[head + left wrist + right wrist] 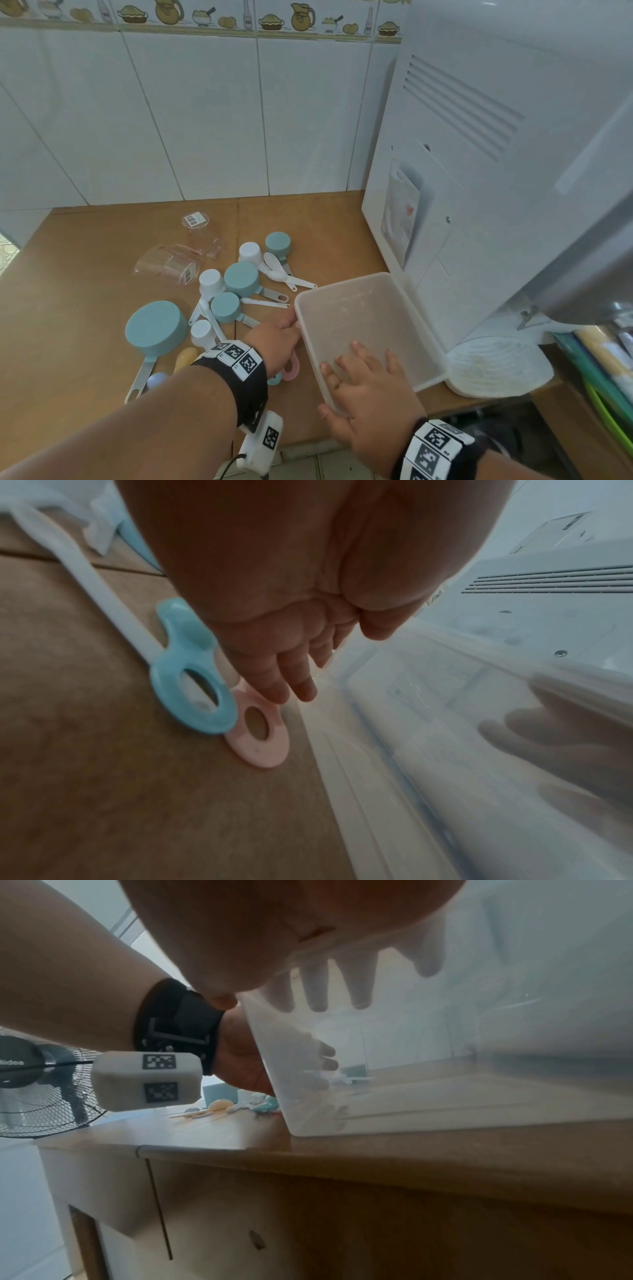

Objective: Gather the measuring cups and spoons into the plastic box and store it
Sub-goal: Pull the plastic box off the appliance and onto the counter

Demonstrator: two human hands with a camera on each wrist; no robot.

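Note:
The translucent plastic box (349, 284) stands empty on the wooden counter (85, 342), near its front edge. My right hand (342, 380) holds the box's near wall, fingers spread inside and thumb outside; they show through the wall (445, 1069) in the right wrist view. My left hand (293, 325) grips the left rim, thumb over it (329, 669). Left of the box lie teal measuring cups (156, 330), white cups (211, 279), white spoons (277, 270) and two clear measuring cups (168, 265). A pink ring handle (260, 739) and a blue one (195, 693) lie under my left wrist.
A tall white appliance (496, 171) stands right behind the box, with a white round ribbed piece (496, 366) at its foot. A tiled wall (205, 120) backs the counter. A yellow spoon (185, 358) lies near the front. A standing fan (34, 1085) is beyond the counter's left end.

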